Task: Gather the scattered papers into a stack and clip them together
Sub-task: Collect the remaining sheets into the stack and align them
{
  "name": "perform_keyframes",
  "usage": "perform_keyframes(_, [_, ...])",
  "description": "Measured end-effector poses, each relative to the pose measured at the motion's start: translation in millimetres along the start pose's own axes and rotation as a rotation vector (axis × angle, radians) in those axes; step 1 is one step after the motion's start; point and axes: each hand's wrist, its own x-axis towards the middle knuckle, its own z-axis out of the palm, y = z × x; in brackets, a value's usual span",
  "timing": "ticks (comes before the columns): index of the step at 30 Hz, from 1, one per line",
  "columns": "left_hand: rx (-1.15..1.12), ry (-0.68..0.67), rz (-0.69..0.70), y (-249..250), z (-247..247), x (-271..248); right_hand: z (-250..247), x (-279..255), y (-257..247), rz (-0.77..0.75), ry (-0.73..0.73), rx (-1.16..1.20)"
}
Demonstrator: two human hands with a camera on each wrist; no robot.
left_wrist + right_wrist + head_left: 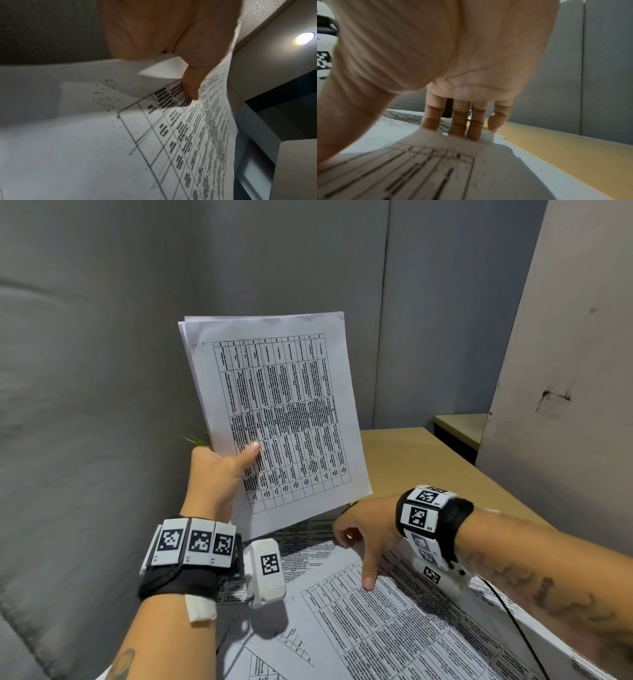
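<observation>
Loose sheets (394, 628) printed with tables lie overlapping on the tabletop (428, 470), nearest the viewer. Right hand (366, 539) reaches down over them, fingers (459, 121) straight and spread, tips pressing on a sheet; it grips nothing. A small dark object shows behind those fingers in the right wrist view, too hidden to identify. Left hand (215, 477) farther out, raised off the tabletop, holds a stack of papers (274, 412) upright by its lower left edge, thumb (192, 86) across the printed front, other fingers hidden behind. Grey partition walls (102, 371) beyond
</observation>
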Motion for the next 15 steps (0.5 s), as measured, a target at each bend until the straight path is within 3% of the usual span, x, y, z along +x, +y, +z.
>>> perform_keyframes(15, [-0.015, -0.025, 0.017, -5.9, -1.5, 3.2, -0.8, -5.2, -5.4, 0.013, 0.008, 0.086])
